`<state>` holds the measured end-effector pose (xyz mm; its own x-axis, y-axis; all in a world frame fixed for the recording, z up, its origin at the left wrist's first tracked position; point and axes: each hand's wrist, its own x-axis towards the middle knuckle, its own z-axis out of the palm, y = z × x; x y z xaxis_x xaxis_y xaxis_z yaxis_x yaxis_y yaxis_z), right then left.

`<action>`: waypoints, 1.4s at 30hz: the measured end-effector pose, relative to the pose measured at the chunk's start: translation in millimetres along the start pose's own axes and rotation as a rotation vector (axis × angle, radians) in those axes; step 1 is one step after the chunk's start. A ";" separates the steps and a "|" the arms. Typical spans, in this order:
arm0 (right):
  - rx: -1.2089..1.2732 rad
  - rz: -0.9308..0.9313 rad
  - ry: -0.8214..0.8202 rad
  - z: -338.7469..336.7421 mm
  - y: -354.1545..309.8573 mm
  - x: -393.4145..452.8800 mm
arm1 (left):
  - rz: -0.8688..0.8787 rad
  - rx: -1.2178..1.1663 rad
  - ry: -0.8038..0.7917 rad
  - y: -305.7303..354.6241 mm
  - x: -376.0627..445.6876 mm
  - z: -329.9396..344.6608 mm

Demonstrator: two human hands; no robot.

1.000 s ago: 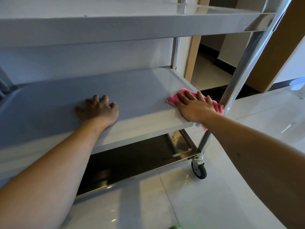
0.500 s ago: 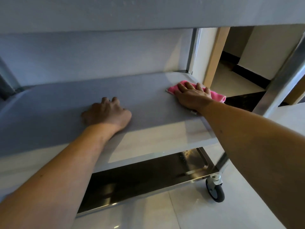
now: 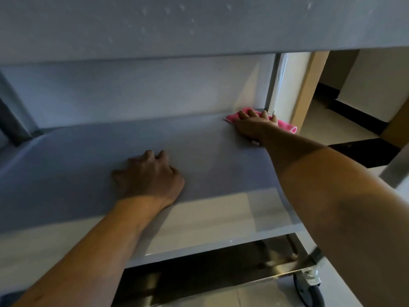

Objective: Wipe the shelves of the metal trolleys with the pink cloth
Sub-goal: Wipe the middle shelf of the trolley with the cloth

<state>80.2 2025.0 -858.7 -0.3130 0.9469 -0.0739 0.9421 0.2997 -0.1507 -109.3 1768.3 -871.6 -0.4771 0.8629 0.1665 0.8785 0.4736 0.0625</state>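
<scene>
We have the pink cloth [image 3: 285, 125] at the far right corner of the middle shelf [image 3: 88, 165], pressed flat under our right hand [image 3: 254, 127], fingers extended over it and not curled, so that grip is open, palm down. Part of the cloth hangs out past the shelf's right edge, beside the far upright post [image 3: 274, 85]. Our left hand [image 3: 148, 176] rests mid-shelf, fingers bent with tips on the metal, holding nothing; we read it as bracing. Risks as we judge them: the overhanging cloth could snag on the post or slide off the edge if the next stroke runs rightward; a stroke leftward looks safer. The trolley stands on casters [image 3: 309, 289], and we cannot tell whether they are locked, so a hard push into the corner may roll it on the tiled floor [image 3: 254, 298]. Fingertips sit close to the post; a fast stroke could knock them against it. The top shelf [image 3: 199, 25] hangs low over the reach, so a raised head or forearm may strike it.
</scene>
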 end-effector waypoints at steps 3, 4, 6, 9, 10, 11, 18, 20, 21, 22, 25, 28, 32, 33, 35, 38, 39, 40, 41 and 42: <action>-0.006 -0.089 -0.027 5.2 -30.4 -1.3 | 0.001 -0.034 -0.045 -0.2 0.9 -5.4; -0.014 -0.140 -0.035 8.8 -46.5 -4.5 | 0.003 -0.041 -0.055 -0.5 0.4 -7.8; -0.034 -0.252 -0.052 17.3 -80.5 -15.9 | 0.001 -0.049 -0.072 -3.2 -0.7 -11.1; -0.071 -0.369 -0.049 29.5 -115.1 -44.7 | 0.020 -0.043 -0.102 -9.0 -1.8 -14.2; -0.075 -0.405 -0.056 32.6 -119.6 -57.5 | 0.019 -0.038 -0.116 -10.8 -2.7 -14.8; -0.080 -0.440 -0.060 35.4 -120.0 -71.7 | 0.014 -0.038 -0.128 -11.5 -2.9 -15.6; -0.079 -0.410 -0.024 39.7 -60.2 -133.7 | -0.020 -0.045 -0.165 -4.8 -1.6 -20.1; -0.066 -0.340 -0.024 36.8 -38.5 -143.2 | -0.040 -0.055 -0.172 -3.0 -1.5 -18.4; -0.060 -0.307 -0.021 35.6 -28.9 -148.3 | -0.046 -0.060 -0.174 -2.4 -1.9 -17.1; -0.053 -0.277 -0.016 34.7 -20.0 -153.7 | -0.048 -0.061 -0.170 -1.7 -2.3 -15.4; -0.034 -0.186 -0.021 30.9 3.0 -171.0 | -0.054 -0.067 -0.164 -2.2 -2.6 -12.3; -0.041 -0.115 -0.049 29.2 15.8 -188.7 | -0.057 -0.079 -0.184 -2.4 -1.3 -13.4; -0.050 -0.062 -0.049 32.2 4.0 -208.7 | -0.061 -0.100 -0.210 -2.5 1.6 -17.7; -0.047 -0.070 -0.043 33.1 -1.8 -212.5 | -0.060 -0.101 -0.212 -3.6 2.3 -18.5; -0.053 -0.107 -0.032 35.3 -15.1 -223.2 | -0.059 -0.102 -0.217 -5.8 1.7 -20.1; -0.067 -0.185 -0.006 42.6 -42.3 -243.5 | -0.059 -0.105 -0.213 -5.3 -1.7 -20.9; -0.045 -0.201 0.006 46.5 -53.9 -252.0 | -0.057 -0.112 -0.217 -5.0 -2.3 -23.0; -0.025 -0.224 0.020 50.6 -66.3 -260.8 | -0.053 -0.124 -0.223 -5.6 -2.8 -25.4; -0.015 -0.256 0.037 54.4 -79.7 -269.8 | -0.049 -0.139 -0.234 -7.5 -3.0 -28.1; -0.008 -0.286 0.053 57.9 -93.2 -279.1 | -0.038 -0.153 -0.257 -10.5 -2.7 -31.1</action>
<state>72.8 1726.0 -881.1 -0.5592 0.8288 0.0219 0.8177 0.5557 -0.1502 -116.4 1755.6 -842.1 -0.4835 0.8705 -0.0920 0.8439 0.4915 0.2151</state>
